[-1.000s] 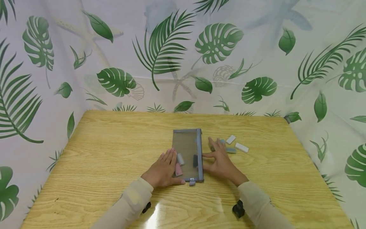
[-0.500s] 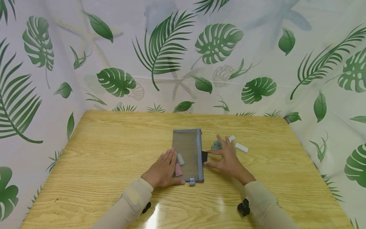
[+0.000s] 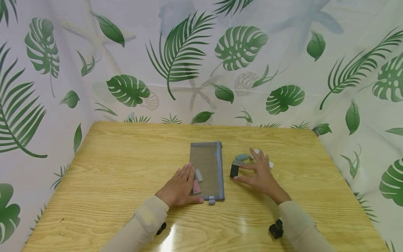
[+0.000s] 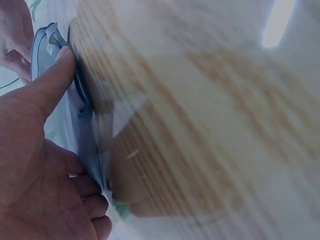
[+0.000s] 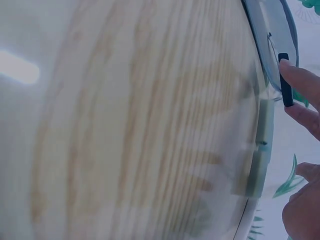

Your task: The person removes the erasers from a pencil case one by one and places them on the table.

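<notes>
A grey-blue mesh zip pouch (image 3: pixel 206 154) lies flat at the middle of the table. My left hand (image 3: pixel 179 185) rests on its left edge with straight fingers, the thumb lying over the near edge. Through the mesh show a pink eraser (image 3: pixel 196 187) and a pale grey piece (image 3: pixel 198 175) beside those fingers. Just right of the pouch, my right hand (image 3: pixel 259 176) pinches a black eraser (image 3: pixel 234 170) between thumb and index finger, the other fingers spread. The right wrist view also shows this black eraser (image 5: pixel 285 82) at the fingertips.
Behind the right hand lie a blue-green piece (image 3: pixel 242 157), another greenish piece (image 3: pixel 238 162) and a white eraser (image 3: pixel 271 164), partly covered by the fingers. The wooden table (image 3: pixel 126 157) meets a leaf-patterned cloth (image 3: pixel 189 87) at its back.
My right hand has drawn the black eraser out from under the pouch's right edge and carried it right, clear of the pouch. My left hand has stayed in place.
</notes>
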Demonstrator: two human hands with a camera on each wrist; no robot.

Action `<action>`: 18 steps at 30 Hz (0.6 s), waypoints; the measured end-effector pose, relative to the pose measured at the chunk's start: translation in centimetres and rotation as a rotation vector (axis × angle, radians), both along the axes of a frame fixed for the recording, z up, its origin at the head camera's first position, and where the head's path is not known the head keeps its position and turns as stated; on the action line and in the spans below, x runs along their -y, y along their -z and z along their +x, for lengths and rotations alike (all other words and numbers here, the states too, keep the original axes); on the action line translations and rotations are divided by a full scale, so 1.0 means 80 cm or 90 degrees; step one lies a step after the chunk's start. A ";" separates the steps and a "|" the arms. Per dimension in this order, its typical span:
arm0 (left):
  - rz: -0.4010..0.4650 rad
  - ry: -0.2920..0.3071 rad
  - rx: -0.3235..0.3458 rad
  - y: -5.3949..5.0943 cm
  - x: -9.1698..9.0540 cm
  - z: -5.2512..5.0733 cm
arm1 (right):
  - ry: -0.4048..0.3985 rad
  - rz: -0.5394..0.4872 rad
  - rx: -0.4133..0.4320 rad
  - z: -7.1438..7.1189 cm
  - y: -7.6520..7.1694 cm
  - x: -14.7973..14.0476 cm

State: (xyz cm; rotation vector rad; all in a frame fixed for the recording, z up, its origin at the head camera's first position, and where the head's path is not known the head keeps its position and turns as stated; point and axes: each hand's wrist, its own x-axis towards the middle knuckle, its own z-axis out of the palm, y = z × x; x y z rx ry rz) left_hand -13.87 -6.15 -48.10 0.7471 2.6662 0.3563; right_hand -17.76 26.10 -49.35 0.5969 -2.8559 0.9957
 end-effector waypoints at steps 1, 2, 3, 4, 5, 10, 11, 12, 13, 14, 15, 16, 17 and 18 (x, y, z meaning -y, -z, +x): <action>0.000 0.000 0.000 0.000 0.000 0.000 | 0.003 0.001 0.000 0.001 0.000 -0.003; -0.001 0.000 -0.001 0.000 0.000 0.000 | 0.006 0.005 0.001 0.001 0.000 -0.005; -0.001 0.000 -0.001 0.000 0.000 0.000 | 0.009 0.007 0.001 0.001 0.001 -0.008; -0.002 0.000 -0.001 0.000 -0.001 0.000 | 0.011 0.009 0.000 0.002 0.001 -0.010; -0.003 0.000 -0.002 0.000 -0.001 0.000 | 0.013 0.013 0.000 0.002 0.002 -0.013; -0.005 0.001 0.000 -0.002 -0.001 0.000 | 0.024 0.015 -0.001 0.004 0.007 -0.023; -0.005 0.001 0.000 -0.002 -0.001 0.000 | 0.026 0.013 -0.001 0.004 0.008 -0.025; -0.004 0.001 0.000 -0.002 -0.001 0.000 | 0.026 0.011 0.000 0.005 0.008 -0.026; -0.004 0.001 0.000 -0.002 -0.001 0.000 | 0.026 0.009 0.000 0.006 0.009 -0.028; -0.004 0.001 0.000 -0.002 -0.001 0.000 | 0.027 0.007 0.002 0.007 0.010 -0.029; -0.005 0.001 -0.001 -0.001 -0.001 0.000 | 0.027 0.005 0.003 0.008 0.010 -0.031; -0.006 0.001 -0.001 -0.001 -0.001 0.000 | 0.027 0.006 0.004 0.009 0.011 -0.032; -0.006 0.000 -0.001 -0.001 -0.001 0.000 | 0.028 0.005 0.004 0.009 0.012 -0.033; -0.005 0.000 -0.001 -0.001 -0.001 0.000 | 0.028 0.004 0.004 0.010 0.013 -0.034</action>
